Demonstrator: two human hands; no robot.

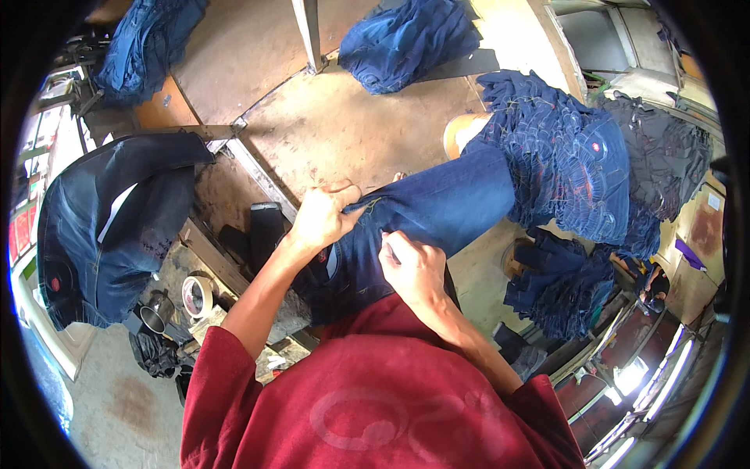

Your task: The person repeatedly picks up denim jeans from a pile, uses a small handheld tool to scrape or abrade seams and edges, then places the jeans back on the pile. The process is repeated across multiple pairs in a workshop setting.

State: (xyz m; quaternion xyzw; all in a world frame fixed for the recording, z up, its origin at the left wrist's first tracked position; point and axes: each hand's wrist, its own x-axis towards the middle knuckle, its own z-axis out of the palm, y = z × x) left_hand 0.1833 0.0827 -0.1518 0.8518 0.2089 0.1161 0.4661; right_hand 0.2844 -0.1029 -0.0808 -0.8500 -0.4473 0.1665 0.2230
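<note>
- The left hand (322,217) pinched an edge of the blue jeans (461,199).
- The right hand (416,267) curled against them; whether it gripped, I couldn't tell.

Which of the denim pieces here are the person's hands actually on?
The faded blue piece directly before the red shirt: left hand at its edge, right hand on top. The draped denim at left and piles at top and right are untouched.

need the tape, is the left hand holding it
No, the left hand grips the jeans, and the tape lies apart from it.
</note>
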